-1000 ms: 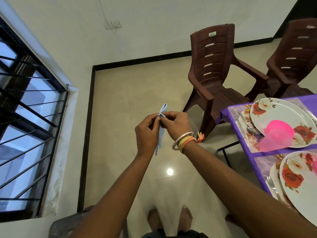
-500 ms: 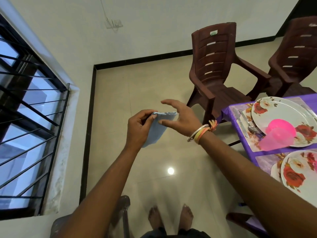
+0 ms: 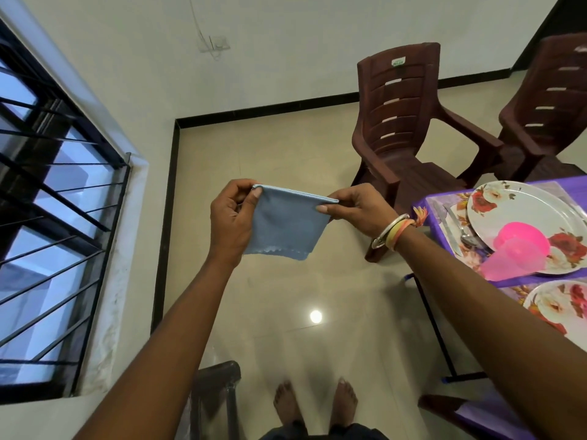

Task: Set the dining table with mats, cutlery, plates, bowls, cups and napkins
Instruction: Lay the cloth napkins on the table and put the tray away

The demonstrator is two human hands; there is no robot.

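A light blue cloth napkin (image 3: pixel 286 227) hangs spread out in the air above the floor, left of the table. My left hand (image 3: pixel 233 217) pinches its upper left corner and my right hand (image 3: pixel 359 209) pinches its upper right corner, so the top edge is taut. On the purple-covered table (image 3: pixel 422 204) at the right lies a floral plate (image 3: pixel 521 214) with a pink bowl (image 3: pixel 524 236) and a pink cup (image 3: pixel 508 262) lying on its side. Cutlery (image 3: pixel 454 230) lies on the mat left of that plate. A second floral plate (image 3: pixel 562 306) shows nearer me.
Two brown plastic chairs (image 3: pixel 403 131) (image 3: pixel 549 100) stand behind the table. A barred window (image 3: pixel 47 217) fills the left wall. A dark stool or chair part (image 3: pixel 216 385) is by my feet, and another seat (image 3: pixel 460 411) sits low right. Tiled floor lies ahead.
The napkin was bunched between both hands a second ago. My hands have moved apart and it is now spread flat between them.
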